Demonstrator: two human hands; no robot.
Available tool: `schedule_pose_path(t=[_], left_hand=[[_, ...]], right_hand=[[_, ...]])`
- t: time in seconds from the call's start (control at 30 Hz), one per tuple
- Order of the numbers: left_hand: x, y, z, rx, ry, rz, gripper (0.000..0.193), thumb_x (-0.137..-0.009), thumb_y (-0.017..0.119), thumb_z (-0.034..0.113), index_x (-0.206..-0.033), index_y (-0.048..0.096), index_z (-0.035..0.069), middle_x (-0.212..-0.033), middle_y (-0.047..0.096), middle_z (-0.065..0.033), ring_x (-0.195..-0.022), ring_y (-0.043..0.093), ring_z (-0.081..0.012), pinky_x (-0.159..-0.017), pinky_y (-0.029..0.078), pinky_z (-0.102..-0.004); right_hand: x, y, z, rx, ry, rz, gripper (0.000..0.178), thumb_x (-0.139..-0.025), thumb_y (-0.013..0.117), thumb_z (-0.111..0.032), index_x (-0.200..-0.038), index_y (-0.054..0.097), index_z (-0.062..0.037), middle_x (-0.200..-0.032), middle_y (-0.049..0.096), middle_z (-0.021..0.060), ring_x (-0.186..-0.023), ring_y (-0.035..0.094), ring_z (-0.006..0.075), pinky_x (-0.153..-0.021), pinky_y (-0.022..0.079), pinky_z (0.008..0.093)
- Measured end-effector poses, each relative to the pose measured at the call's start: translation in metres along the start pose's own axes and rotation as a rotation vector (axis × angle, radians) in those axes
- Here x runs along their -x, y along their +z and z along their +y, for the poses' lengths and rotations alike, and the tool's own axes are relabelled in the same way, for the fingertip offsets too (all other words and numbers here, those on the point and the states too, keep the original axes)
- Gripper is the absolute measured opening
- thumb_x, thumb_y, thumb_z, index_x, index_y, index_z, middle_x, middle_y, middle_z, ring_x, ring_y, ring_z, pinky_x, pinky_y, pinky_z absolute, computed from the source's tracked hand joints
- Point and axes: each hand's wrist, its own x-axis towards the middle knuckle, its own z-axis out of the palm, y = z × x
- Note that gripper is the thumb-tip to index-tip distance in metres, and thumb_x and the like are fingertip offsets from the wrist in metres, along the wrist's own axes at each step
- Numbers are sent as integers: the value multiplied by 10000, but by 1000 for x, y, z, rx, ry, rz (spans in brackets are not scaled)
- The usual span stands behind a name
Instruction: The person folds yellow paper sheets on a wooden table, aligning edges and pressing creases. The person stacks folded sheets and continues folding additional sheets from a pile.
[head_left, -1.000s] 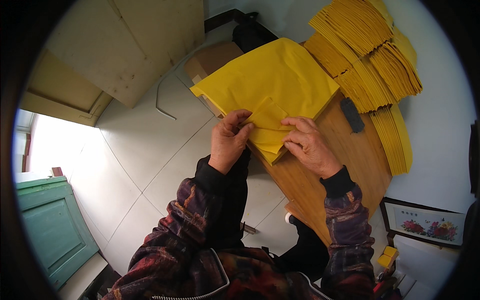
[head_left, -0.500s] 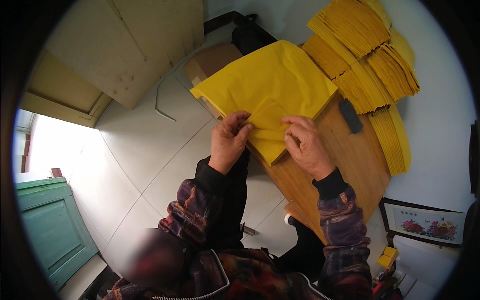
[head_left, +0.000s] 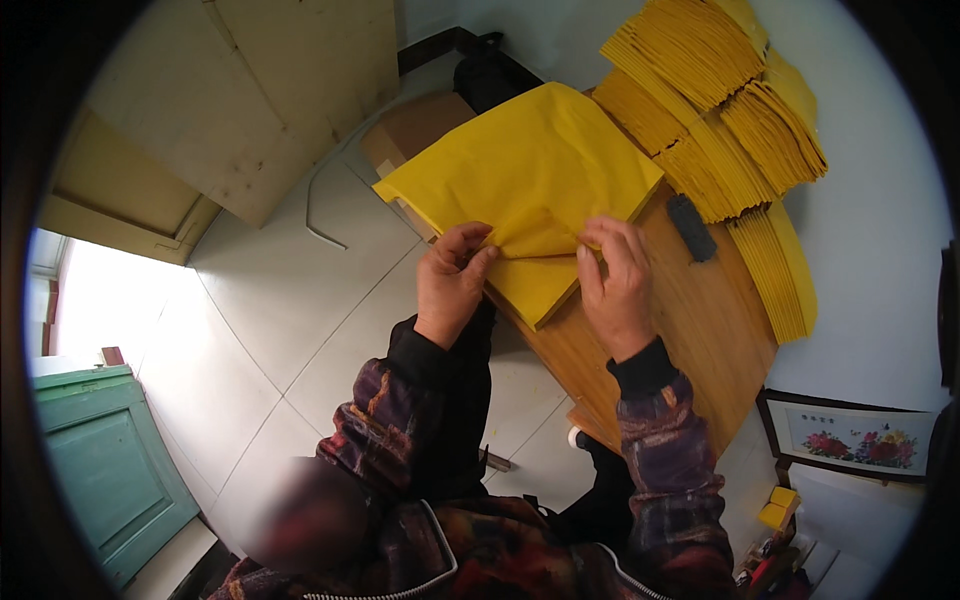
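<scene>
A flat stack of thin yellow sheets lies on the wooden table, its left side hanging past the table edge. At its near end, the edge of the top yellow sheet is lifted and creased between my hands. My left hand pinches that edge at its left, thumb against curled fingers. On the other side, my right hand holds the sheet between thumb and fingertips, the fingers partly bent. A dark grey, fuzzy block rests on the table to the right of the stack.
Bundles of folded yellow sheets are piled against the wall at the far right. A cardboard box and black bag sit behind the table. A bent metal rod lies on the tiled floor; a framed flower picture leans at the right.
My right hand has turned more upright and shifted a little. The raised, pointed fold of the sheet now lies lower and is stretched wider between my hands. My left hand has barely moved.
</scene>
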Motion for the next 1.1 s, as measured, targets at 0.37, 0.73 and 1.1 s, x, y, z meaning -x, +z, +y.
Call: schedule_pose_path(t=[0.37,0.73,1.1], left_hand=[[-3,-5,3,-1,-76,19,253,-911,641,47,-1157,606,4,-951,678,-50,-621,551,-54,-484,409,-178],[-1,-2,10,-18,-91,55,238,-910,633,47,-1140,604,-9,-934,684,-60,-542,511,-53,-435,380,-181],[-1,0,10,128,-93,28,218,-901,650,32,-1115,622,-3,-946,676,-45,-549,498,-46,-442,392,-185]], right_hand=[[66,-77,109,274,415,15,364,-848,629,-62,-1203,570,-10,-1155,540,175,-1082,518,381,-927,448,437],[38,-63,169,673,498,-162,298,-922,605,-186,-1204,635,-97,-1216,542,88,-1111,487,333,-946,423,471],[40,-77,139,346,283,-23,259,-856,599,-47,-1113,630,-41,-1142,596,155,-1097,543,341,-915,453,459]])
